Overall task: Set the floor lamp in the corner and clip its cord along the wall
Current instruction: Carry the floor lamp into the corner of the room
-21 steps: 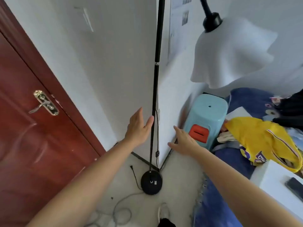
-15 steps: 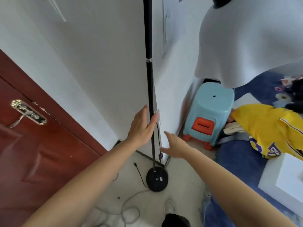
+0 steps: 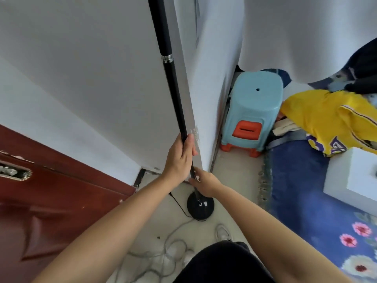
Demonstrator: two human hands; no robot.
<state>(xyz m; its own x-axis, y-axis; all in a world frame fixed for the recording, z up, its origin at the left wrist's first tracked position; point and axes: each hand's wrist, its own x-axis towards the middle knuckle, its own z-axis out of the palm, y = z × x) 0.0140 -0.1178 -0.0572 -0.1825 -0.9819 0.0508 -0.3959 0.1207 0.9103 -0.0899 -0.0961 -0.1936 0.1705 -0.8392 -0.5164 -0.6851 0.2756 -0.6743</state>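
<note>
Floor lamp (image 3: 175, 94) stands at the wall corner, left hand (image 3: 180, 158) wrapped around its stiff pole, right hand (image 3: 206, 183) loosely cupping it lower. Probably top-heavy; grip low, near the weighted base (image 3: 201, 207).

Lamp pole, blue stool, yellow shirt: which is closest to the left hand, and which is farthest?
1. Lamp pole: inside the left hand itself.
2. Blue stool: to the right, against the wall.
3. Yellow shirt: farther right, past the stool.
</note>
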